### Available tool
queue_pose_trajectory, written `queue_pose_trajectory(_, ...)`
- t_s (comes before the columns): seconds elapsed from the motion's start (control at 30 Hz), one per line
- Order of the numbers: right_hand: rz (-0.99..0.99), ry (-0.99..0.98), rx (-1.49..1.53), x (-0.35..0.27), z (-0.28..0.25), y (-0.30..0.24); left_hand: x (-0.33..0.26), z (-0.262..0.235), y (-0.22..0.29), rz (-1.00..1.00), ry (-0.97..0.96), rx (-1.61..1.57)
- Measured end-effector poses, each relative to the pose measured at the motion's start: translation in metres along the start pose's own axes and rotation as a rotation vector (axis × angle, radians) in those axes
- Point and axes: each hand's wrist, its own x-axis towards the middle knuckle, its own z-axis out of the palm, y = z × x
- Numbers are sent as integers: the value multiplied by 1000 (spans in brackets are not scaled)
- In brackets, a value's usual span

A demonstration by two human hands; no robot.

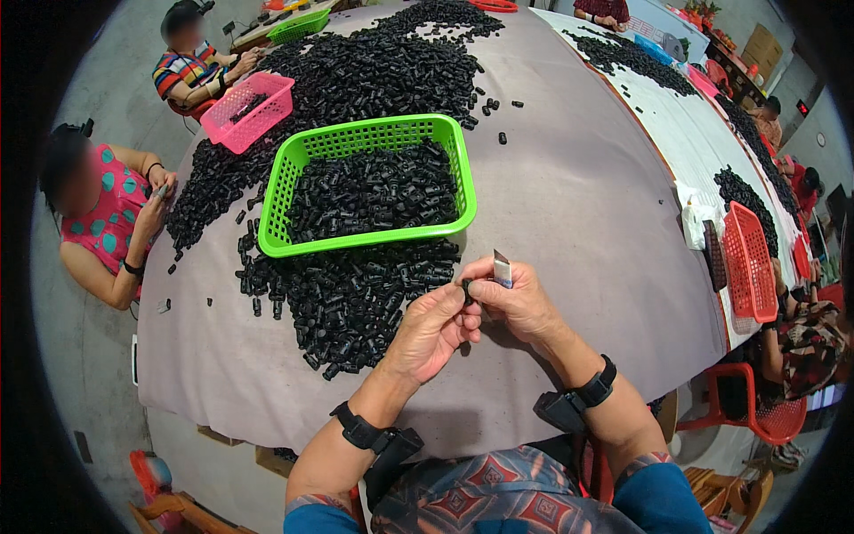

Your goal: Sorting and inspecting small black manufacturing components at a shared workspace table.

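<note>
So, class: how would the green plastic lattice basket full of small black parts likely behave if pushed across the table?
The green plastic lattice basket probably slides rather than tips, being low and wide. Filled with small black plastic parts, it is likely fairly heavy. Its thin walls may flex a little.

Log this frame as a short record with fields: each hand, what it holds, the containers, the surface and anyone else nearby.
left hand: pinches a small black part together with the right
right hand: on the same part, also holds a small blade
green basket: partly filled with black parts
loose pile: black parts between basket and hands
pink basket: far left
table: grey cover
others: people seated around the table
</note>
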Motion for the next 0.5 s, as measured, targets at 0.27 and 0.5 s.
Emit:
queue_pose_trajectory(0.27, -20, 73, 10, 3, -5, 7, -1, 6, -2, 62, 99, 140)
queue_pose_trajectory(0.5, -76, 90, -44, 2, 2, -1, -3, 8, -2, 172, 164, 287)
